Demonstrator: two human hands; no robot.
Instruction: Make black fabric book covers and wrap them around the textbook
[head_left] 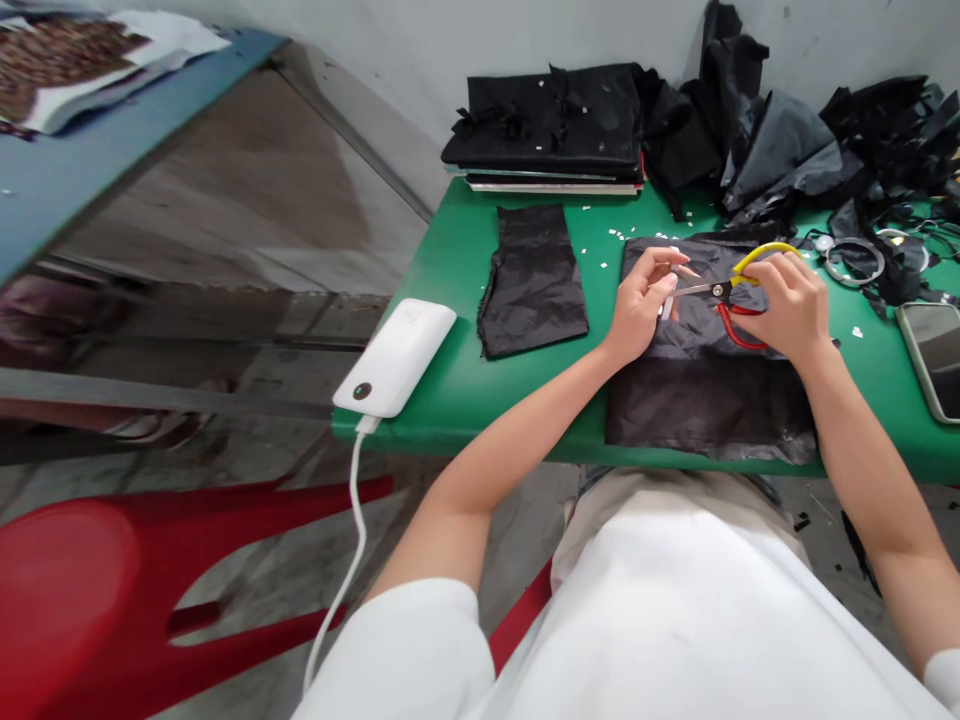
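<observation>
My right hand (791, 300) grips a pair of scissors (718, 290) with one yellow and one red handle, the blades parted and pointing left. Between the fingers of my left hand (641, 300) is a small white strip (666, 307), close to the blade tips; whether it is paper or a fabric label I cannot tell. Both hands are above folded black fabric (712, 405) at the table's front edge. To the left lies another flat black fabric piece (532, 285) with one ragged side.
On the green table (457, 370) rest a white power bank (397, 355) with a cable, a phone (934, 355), a stack of black fabric (555, 120), heaped dark scraps (787, 150) and tiny white snippets. A red chair (67, 600) stands at left, below a blue table (112, 150).
</observation>
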